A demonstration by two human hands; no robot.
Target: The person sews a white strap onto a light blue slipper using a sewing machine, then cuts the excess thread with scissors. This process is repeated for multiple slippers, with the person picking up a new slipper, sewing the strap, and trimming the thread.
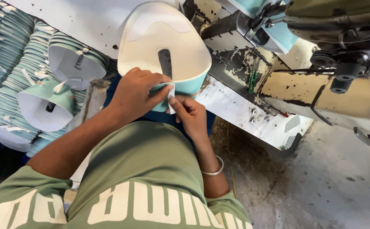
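A curved shoe upper [163, 42], white inside and teal outside with a dark slot in its middle, is held up in front of me. My left hand [136, 93] pinches its near teal edge from the left. My right hand [191, 114], with a metal bangle on the wrist, pinches a small white tab [171, 96] at the same edge. The two hands' fingertips meet at that tab.
Stacks of finished teal-and-white uppers [45, 85] fill the left side. A worn, chipped sewing machine [337, 51] and its white table [244, 110] stand at the right. Bare concrete floor [320, 182] lies below right.
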